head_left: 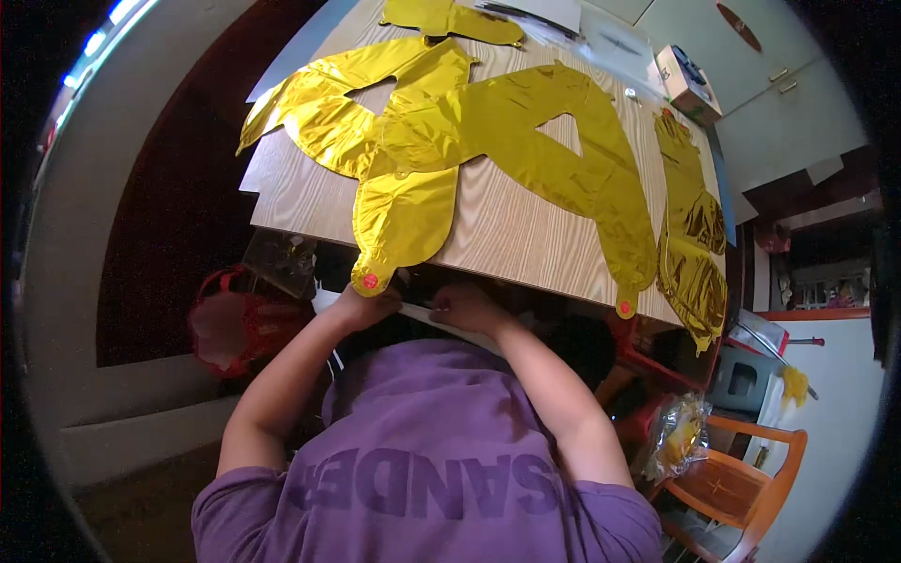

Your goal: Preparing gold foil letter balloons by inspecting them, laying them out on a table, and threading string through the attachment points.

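My left hand (368, 309) is closed at the table's front edge, just under the red-dotted tab of a gold foil balloon (413, 216). My right hand (469, 307) is closed a little to the right, its fingers curled in. A thin white sheet or strip (427, 317) stretches between the two hands and past them on both sides; its kind I cannot make out. Shade under the edge partly hides the fingertips. The flat, uninflated balloon lies joined or overlapped with an A-shaped gold foil balloon (535, 122), whose tab hangs over the front edge.
More gold foil lies along the table's right side (690, 225) and far edge (450, 21). The wood-grain table (310, 202) also bears a small box (687, 84) and papers. A red basket (239, 324) stands lower left. A wooden chair (732, 483) with a clear plastic bag (678, 436) stands right.
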The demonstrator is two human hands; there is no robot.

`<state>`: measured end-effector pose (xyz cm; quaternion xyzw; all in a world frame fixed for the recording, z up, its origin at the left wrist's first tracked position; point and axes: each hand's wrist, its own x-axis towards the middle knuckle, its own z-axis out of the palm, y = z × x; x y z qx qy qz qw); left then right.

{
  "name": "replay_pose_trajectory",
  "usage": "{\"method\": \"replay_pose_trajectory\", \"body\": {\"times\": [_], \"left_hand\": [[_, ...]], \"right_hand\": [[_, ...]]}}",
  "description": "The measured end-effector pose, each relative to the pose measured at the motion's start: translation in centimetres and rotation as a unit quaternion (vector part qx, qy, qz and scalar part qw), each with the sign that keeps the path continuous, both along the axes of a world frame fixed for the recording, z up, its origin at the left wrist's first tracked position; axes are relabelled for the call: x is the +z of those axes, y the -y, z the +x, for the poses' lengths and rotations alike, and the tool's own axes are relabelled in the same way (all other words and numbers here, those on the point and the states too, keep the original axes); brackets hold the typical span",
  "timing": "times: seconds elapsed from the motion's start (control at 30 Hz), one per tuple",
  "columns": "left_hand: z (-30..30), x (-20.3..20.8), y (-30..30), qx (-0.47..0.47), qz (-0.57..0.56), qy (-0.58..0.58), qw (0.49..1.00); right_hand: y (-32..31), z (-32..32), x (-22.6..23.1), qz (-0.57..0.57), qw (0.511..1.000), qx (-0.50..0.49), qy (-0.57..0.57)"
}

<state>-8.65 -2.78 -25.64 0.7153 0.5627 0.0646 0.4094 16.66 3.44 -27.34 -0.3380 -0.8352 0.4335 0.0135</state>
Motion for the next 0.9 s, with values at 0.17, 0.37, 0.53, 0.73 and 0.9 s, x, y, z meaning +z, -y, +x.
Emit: {"method": "replay_pose_trajectory", "body": {"times": [0.17, 0.37, 0.53, 0.73, 0.9], "left_hand": [[-0.1, -0.6, 0.4, 0.022, 0.021, 0.021, 0.999], [0.5, 0.3, 0.1, 0.044, 0.079, 0.007, 0.996], [0.4, -0.3, 0.1, 0.051, 0.062, 0.015, 0.997], [0.5, 0.4, -0.2, 0.047, -0.026, -0.02, 0.998], [0.8, 2.5, -0.5, 0.062, -0.069, 0.006, 0.996]], "right_hand": [[-1.1, -1.8, 1.9, -0.101, 0.995, -0.024, 0.012], [0.6, -1.6, 4.1, 0.043, 0.999, 0.008, -0.006], [0.6, -2.1, 6.2, 0.047, 0.999, -0.002, 0.023], [-0.1, 0.3, 0.8, 0.006, 0.997, -0.054, -0.047], [-0.1, 0.6, -1.2, -0.004, 0.993, -0.086, -0.075]]}}
